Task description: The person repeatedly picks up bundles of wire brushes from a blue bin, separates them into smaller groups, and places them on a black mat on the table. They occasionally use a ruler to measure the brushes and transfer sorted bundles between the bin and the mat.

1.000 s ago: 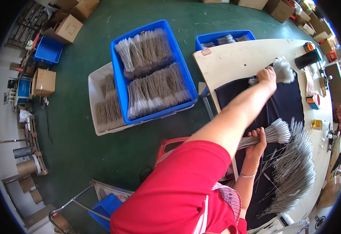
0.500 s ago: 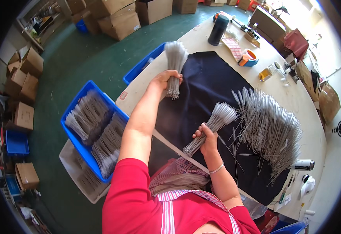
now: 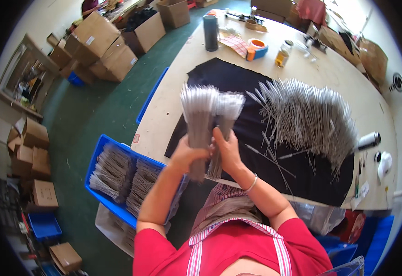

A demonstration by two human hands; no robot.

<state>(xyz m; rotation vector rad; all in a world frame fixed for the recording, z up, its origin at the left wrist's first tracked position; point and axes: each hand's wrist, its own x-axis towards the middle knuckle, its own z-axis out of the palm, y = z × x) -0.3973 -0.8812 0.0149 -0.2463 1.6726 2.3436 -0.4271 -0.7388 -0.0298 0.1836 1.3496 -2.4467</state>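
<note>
Two bundles of thin wire brushes stand upright side by side in front of me, bristle ends up. My left hand (image 3: 190, 154) is closed around the larger left bundle (image 3: 199, 108). Around the slimmer right bundle (image 3: 229, 108), my right hand (image 3: 226, 149) is wrapped, thumb upward. The hands are close together over the near edge of a dark cloth (image 3: 237, 80). To the right, a big heap of the same brushes (image 3: 306, 115) lies fanned out on the cloth, with several loose brushes (image 3: 274, 158) near it.
At my left, a blue bin (image 3: 100, 184) holds bundled brushes, above a pale crate (image 3: 111, 230). On the table (image 3: 157, 124) are a dark cylinder (image 3: 211, 34), an orange-and-blue tape dispenser (image 3: 256, 49), a jar of yellow liquid (image 3: 283, 54) and a thread spool (image 3: 369, 140). Cardboard boxes (image 3: 95, 37) stand beyond.
My left hand has come nearer with its bundle. My right hand has moved left and its bundle has turned from slanted to upright beside the other. The view has shifted.
</note>
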